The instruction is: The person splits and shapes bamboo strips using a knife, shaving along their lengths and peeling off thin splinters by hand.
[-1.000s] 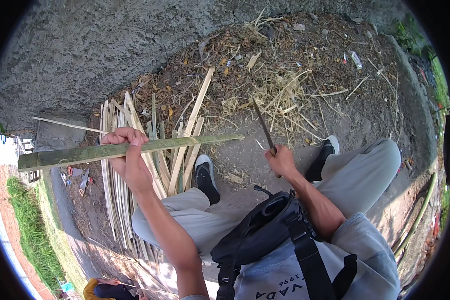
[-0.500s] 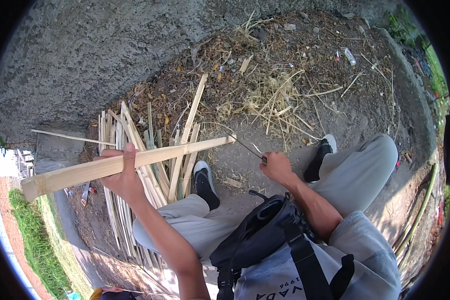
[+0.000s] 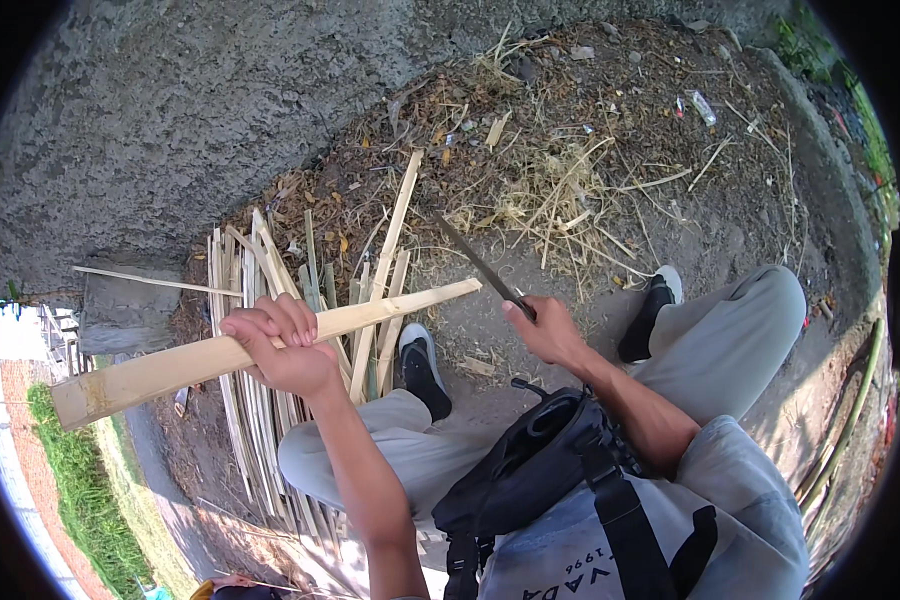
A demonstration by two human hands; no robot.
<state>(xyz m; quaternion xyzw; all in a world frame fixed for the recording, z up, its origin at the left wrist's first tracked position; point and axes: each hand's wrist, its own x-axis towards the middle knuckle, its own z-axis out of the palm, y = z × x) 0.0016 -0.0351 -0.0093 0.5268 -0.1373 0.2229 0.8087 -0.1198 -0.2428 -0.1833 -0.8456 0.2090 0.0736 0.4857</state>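
My left hand (image 3: pixel 295 352) is wrapped round a long pale bamboo slat (image 3: pixel 165 372), its fingers over the top. The slat's broad end points left, and its narrow tip reaches right to near the knife. In my right hand (image 3: pixel 552 330) is a long dark-bladed knife (image 3: pixel 482 264), the blade slanting up and to the left. A small gap shows between the blade and the slat's tip. Behind the left hand stands a stack of split bamboo strips (image 3: pixel 240 400), with one longer strip (image 3: pixel 386 270) leaning up out of it.
Shavings (image 3: pixel 560 195) and dry leaves cover the ground ahead. A rough concrete wall (image 3: pixel 170 120) rises at the upper left. My shoes (image 3: pixel 422 370) stand apart below the work, and a black bag (image 3: pixel 515 450) hangs across my front. Green poles (image 3: pixel 850 420) lie at the right.
The left hand's grip has changed, from thumb up to fingers folded over the slat. The knife has turned so its blade shows broader and points more steeply upward.
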